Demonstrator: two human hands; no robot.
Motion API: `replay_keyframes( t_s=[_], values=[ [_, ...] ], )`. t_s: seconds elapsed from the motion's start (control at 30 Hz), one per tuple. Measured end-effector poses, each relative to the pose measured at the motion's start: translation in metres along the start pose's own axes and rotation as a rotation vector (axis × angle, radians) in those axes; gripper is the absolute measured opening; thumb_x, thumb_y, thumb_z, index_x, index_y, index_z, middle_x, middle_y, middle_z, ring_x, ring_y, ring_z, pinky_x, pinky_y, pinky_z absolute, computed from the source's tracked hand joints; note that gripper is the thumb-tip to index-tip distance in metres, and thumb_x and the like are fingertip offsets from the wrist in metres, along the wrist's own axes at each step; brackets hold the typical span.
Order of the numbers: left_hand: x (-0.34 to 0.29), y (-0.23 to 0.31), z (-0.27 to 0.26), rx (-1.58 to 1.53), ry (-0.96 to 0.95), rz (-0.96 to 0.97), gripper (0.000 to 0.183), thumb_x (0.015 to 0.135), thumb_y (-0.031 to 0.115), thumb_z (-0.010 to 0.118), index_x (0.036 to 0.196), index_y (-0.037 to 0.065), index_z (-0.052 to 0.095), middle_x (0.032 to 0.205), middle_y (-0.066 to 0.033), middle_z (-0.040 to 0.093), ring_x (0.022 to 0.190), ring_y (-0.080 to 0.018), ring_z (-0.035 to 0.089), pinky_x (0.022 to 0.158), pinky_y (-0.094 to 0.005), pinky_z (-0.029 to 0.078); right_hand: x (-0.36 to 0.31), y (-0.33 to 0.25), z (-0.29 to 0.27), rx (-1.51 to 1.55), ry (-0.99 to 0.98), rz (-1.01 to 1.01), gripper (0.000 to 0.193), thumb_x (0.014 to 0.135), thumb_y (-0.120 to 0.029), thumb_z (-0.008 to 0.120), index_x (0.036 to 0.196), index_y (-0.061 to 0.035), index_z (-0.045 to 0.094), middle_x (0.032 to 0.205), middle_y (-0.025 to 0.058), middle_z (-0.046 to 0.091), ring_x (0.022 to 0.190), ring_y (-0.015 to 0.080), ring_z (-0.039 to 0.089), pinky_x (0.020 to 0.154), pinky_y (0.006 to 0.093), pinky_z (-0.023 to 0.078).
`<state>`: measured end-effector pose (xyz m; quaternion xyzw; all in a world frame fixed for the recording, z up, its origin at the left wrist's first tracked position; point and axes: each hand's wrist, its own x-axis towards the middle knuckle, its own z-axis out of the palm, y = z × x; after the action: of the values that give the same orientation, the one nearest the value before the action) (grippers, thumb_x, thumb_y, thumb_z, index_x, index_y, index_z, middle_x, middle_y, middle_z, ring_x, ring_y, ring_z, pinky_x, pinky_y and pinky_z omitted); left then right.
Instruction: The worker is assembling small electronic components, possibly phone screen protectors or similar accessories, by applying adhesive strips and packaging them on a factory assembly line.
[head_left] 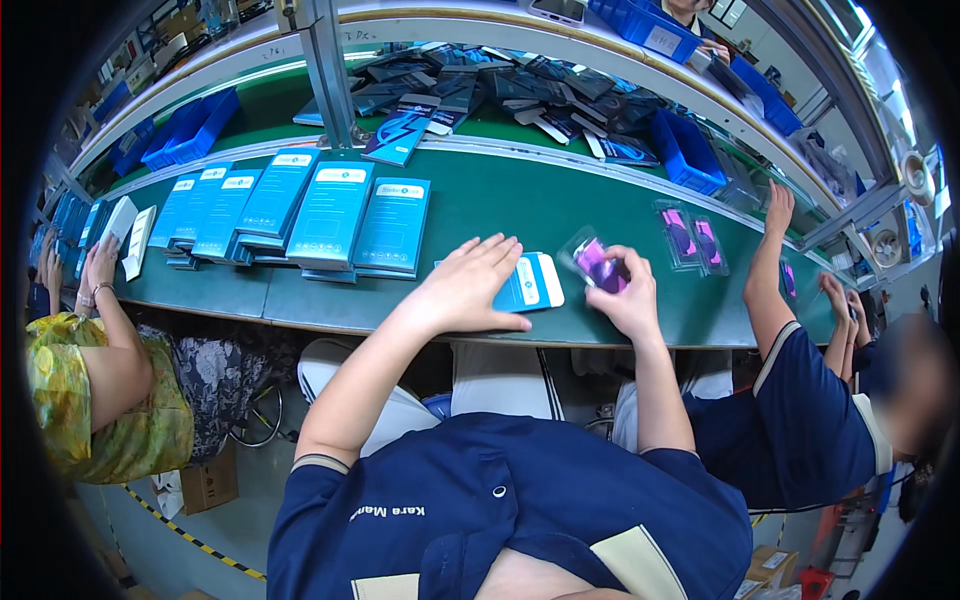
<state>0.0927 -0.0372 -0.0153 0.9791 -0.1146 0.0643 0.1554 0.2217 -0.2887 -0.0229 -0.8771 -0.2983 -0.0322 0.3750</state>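
My left hand (468, 287) lies with its fingers stretched out across a flat blue box (524, 287) near the table's front edge. A white end flap of the box sticks out on the right and appears open. Just right of that flap, my right hand (630, 300) grips a clear plastic blister tray (585, 257) with a purple and black item in it. The tray is tilted above the table. Farther right, two similar clear trays (681, 236) with purple and black contents lie side by side.
Stacks of blue boxes (328, 215) stand on the green table (500, 185) to my left. A heap of dark and blue boxes (560, 90) fills the area behind the rail. A blue bin (688, 150) sits at back right. Co-workers' arms (765, 275) reach in from both sides.
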Motion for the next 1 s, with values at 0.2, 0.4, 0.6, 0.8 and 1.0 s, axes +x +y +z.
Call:
replay_keyframes(
  t_s=[0.2,0.4,0.6,0.8,1.0],
  values=[
    [0.0,0.002,0.003,-0.097,0.106,0.006,0.086,0.07,0.056,0.079,0.132,0.001,0.058,0.144,-0.0191,0.051,0.141,-0.0332,0.041,0.115,-0.0444,0.035,0.0,-0.001,-0.032,-0.013,-0.568,-0.368,0.057,0.071,-0.021,0.084,0.124,-0.0144,0.067,0.143,0.0107,0.055,0.126,0.0329,0.049,0.113,0.0493,0.03],
    [0.003,0.002,0.002,-0.127,0.134,-0.013,0.084,0.065,0.053,0.083,0.128,0.001,0.062,0.144,-0.0193,0.052,0.141,-0.0343,0.041,0.112,-0.0454,0.04,-0.007,-0.014,-0.005,-0.291,-0.371,-0.255,0.06,0.09,-0.048,0.066,0.142,-0.022,0.054,0.146,0.0009,0.053,0.141,0.032,0.039,0.115,0.0675,0.017],
    [0.006,0.007,0.003,-0.161,0.111,-0.022,0.082,0.061,0.05,0.085,0.124,0.002,0.063,0.144,-0.0199,0.052,0.143,-0.0352,0.038,0.113,-0.0471,0.037,-0.011,-0.016,0.008,-0.357,-0.455,-0.439,0.075,0.091,-0.05,0.062,0.154,-0.0194,0.035,0.161,0.007,0.032,0.149,0.0353,0.025,0.116,0.0657,0.014],
    [0.014,0.02,-0.014,-0.197,-0.039,-0.095,0.092,0.06,0.044,0.086,0.136,0.006,0.05,0.134,-0.0197,0.056,0.126,-0.0372,0.053,0.11,-0.0477,0.039,-0.012,-0.046,0.047,0.946,-0.222,-0.278,0.064,0.097,-0.005,0.049,0.155,-0.0013,0.024,0.163,0.019,0.022,0.153,0.0294,0.015,0.123,0.0487,0.007],
    [0.023,0.04,-0.004,-0.563,0.928,-0.08,0.088,0.063,0.036,0.093,0.13,0.011,0.043,0.112,-0.0164,0.06,0.1,-0.0351,0.064,0.083,-0.0419,0.053,0.008,-0.075,0.013,1.544,-0.489,0.228,0.043,0.101,-0.012,0.05,0.14,0.0064,0.047,0.137,0.0158,0.056,0.124,0.0212,0.055,0.105,0.0322,0.042]
  ],
)
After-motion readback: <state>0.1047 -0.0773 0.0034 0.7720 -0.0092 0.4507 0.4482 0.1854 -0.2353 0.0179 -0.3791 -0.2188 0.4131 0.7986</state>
